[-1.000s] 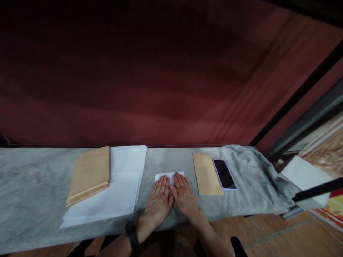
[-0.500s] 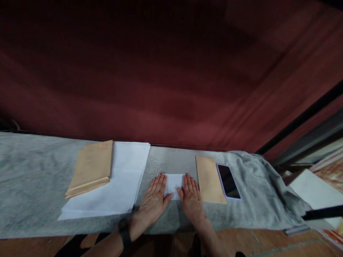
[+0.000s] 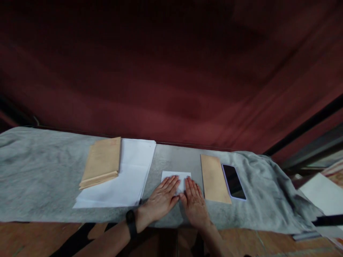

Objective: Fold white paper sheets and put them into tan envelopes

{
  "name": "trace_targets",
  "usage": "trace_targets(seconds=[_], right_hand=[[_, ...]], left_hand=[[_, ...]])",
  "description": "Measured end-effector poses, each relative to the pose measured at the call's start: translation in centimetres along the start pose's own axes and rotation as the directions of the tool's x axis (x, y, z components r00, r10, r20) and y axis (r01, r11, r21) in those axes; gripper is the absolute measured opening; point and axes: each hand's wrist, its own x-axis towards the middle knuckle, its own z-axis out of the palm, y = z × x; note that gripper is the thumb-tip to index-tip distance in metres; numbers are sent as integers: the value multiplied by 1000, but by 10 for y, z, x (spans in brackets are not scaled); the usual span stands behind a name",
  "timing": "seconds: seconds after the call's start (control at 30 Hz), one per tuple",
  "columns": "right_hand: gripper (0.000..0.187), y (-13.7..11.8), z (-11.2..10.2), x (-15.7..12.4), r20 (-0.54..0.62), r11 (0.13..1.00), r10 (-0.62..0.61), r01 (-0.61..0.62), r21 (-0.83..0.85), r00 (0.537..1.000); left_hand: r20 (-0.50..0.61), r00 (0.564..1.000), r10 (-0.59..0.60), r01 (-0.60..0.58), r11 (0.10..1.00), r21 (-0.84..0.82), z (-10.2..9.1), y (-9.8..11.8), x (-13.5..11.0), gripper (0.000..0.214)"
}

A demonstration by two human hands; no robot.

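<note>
A small folded white paper [image 3: 177, 176] lies on the grey cloth-covered table [image 3: 40, 178]. My left hand [image 3: 162, 200] rests flat on its near left part, fingers stretched out; a black band is on that wrist. My right hand [image 3: 195, 205] lies flat beside it on the paper's near right part, fingers also out. The two hands almost touch at the thumbs. Neither hand grips anything.
A stack of white sheets [image 3: 125, 178] with a pile of tan envelopes [image 3: 103, 162] on it lies to the left. One tan envelope [image 3: 214, 178] and a dark phone [image 3: 233, 181] lie to the right. A dark red wall rises behind the table.
My hands, spread apart half a second ago, have come back together over the folded paper. The camera has shifted a little to the left.
</note>
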Motion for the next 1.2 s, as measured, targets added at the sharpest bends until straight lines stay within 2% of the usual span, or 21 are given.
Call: trace_targets(seconds=[0.17,0.33,0.4,0.5,0.6,0.83,1.07,1.2], right_hand=[[68,4,-2,-5,-30,1000,2,-3,-24,1000],[72,5,-4,-8,-27,999,-13,12,-38,1000],[71,5,-4,-8,-24,999,-21,20,-44,999],[68,6,-3,-8,-9,998,-25,25,-54,1000],[65,7,-3,-9,10,998,-16,16,-56,1000],[60,9,-6,-8,66,1000,4,-3,-20,998],[56,14,-13,3,136,994,52,-65,89,989],[55,14,-14,11,170,991,12,-34,127,985]], left_hand=[[-14,996,-92,92,996,19,2,-3,-5,68],[-12,993,-119,119,993,20,-4,-1,-7,71],[28,997,-69,69,998,11,-10,0,-6,70],[116,990,75,-69,996,-54,-20,2,-5,66],[157,977,146,-128,985,-116,-25,1,-5,65],[174,972,160,-135,980,-150,-25,0,-5,63],[159,976,150,-119,975,-188,-25,2,-5,65],[140,979,149,-122,975,-188,-25,1,-5,66]])
